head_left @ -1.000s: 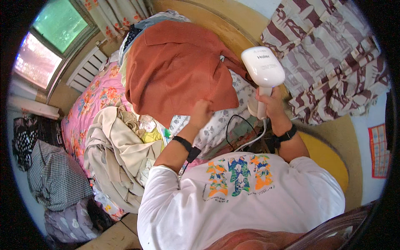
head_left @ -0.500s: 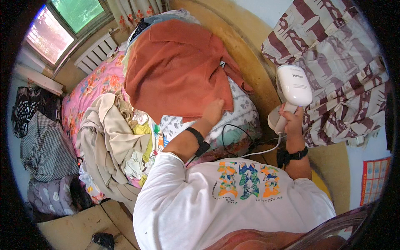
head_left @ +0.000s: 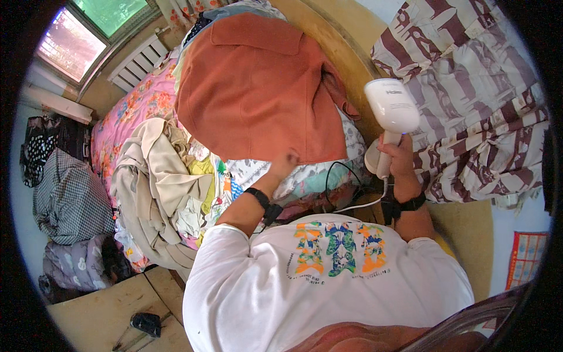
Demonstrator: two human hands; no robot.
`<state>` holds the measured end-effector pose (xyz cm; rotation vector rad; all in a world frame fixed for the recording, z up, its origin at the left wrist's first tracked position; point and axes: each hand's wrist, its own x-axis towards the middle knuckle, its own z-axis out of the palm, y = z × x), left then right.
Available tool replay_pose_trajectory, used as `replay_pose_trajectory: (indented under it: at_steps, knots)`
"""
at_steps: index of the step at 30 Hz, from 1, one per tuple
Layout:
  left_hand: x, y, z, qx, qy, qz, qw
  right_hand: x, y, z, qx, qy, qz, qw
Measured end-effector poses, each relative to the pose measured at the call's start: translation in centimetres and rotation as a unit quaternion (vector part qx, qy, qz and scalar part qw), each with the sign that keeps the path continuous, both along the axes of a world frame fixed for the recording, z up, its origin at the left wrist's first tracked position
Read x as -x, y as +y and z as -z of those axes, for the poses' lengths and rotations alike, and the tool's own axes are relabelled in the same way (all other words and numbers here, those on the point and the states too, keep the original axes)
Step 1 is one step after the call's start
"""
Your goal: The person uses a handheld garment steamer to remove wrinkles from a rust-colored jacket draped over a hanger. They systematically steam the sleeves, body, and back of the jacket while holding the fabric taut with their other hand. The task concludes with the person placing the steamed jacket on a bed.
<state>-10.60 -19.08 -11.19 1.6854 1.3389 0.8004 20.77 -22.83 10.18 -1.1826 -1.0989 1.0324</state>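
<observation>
A rust-red coat (head_left: pixel 258 88) lies spread over a heap of bedding, its collar at the far end. My left hand (head_left: pixel 285 162) is closed on the coat's near hem, with the fingertips curled over the edge. To the right, my right hand (head_left: pixel 400 155) is wrapped round the handle of a white handheld garment steamer (head_left: pixel 394 107). The steamer is held upright beside the coat, apart from the cloth. A white cord (head_left: pixel 360 205) runs from the bottom of its handle toward the left.
Beige cloth (head_left: pixel 155 182) and other clothes are piled left of the coat. Paw-print bedding (head_left: pixel 249 170) shows under the hem, with a black cable (head_left: pixel 329 179) near it. A patterned curtain (head_left: pixel 469 105) hangs at the right. A dark object (head_left: pixel 145 324) lies on the floor.
The coat's near right part now lies flatter and spreads farther right. My left hand has shifted left along the hem. My right hand has moved the steamer left and slightly up.
</observation>
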Motion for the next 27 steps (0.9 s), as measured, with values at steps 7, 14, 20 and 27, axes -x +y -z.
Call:
replay_pose_trajectory:
  at_steps: [7,14,20,27]
  knots:
    - [8.6,1.4,6.9,0.202,-0.299,-0.418,0.834,5.0,1.4,0.8,0.078,0.041,-0.167,0.982]
    - [13.8,2.5,9.4,0.298,-0.627,-0.427,0.579,9.6,1.8,3.0,0.157,-0.09,-0.241,0.953]
    - [16.3,1.7,7.6,0.275,-0.709,-0.407,0.506,11.7,2.1,5.8,0.215,-0.166,-0.269,0.924]
    - [22.4,1.8,12.6,0.272,-0.721,-0.363,0.524,12.7,3.2,10.3,0.195,-0.209,-0.277,0.917]
